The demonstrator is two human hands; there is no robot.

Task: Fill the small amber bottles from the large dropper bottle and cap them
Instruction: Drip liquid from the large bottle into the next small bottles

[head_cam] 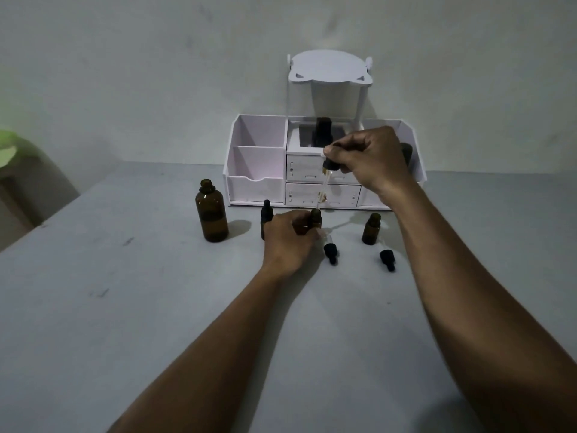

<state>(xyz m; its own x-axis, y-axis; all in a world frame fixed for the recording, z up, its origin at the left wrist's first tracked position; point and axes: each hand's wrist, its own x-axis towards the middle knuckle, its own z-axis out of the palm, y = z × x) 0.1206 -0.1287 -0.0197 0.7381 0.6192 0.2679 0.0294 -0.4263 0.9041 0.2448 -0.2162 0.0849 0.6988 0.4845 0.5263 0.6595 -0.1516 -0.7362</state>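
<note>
The large amber bottle (212, 215) stands uncapped on the grey table, left of centre. My right hand (371, 159) pinches its black-bulbed dropper (327, 170), whose glass tube points down into the neck of a small amber bottle (315, 217). That small bottle is gripped by my left hand (288, 240). Just behind my left hand stands a capped small bottle (266, 217). Another small amber bottle (371, 229) stands open to the right. Two black dropper caps (331, 253) (387, 259) lie on the table in front of the bottles.
A white desk organiser (259, 170) with compartments and small drawers stands against the wall behind the bottles, with a dark bottle (323, 131) in its middle tray. A green object (7, 148) sits at the far left edge.
</note>
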